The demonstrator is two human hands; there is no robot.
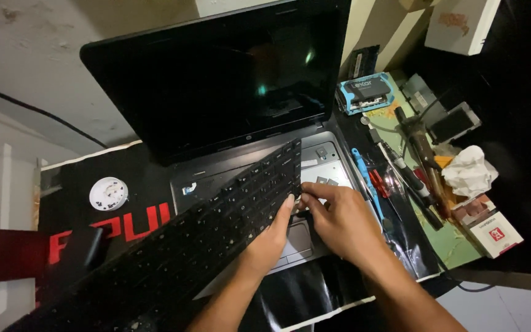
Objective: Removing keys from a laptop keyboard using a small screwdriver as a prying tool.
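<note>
An open black laptop [216, 80] sits on a dark mat, its screen off. Its black keyboard panel [216, 221] is lifted out of the silver base [330, 166] and tilted up toward me. My left hand [271, 237] supports the keyboard panel from beneath near its right edge, thumb on the edge. My right hand [339, 215] reaches in under that same edge, fingers pinching at the spot where the panel meets the base; what the fingertips hold is hidden.
A small round white dish [108, 193] lies left of the laptop. Screwdrivers and tools [401, 172] lie to the right, with a blue memory package [367, 92], crumpled white tissue [468, 172], a small red-and-white box [493, 232] and a phone [453, 122].
</note>
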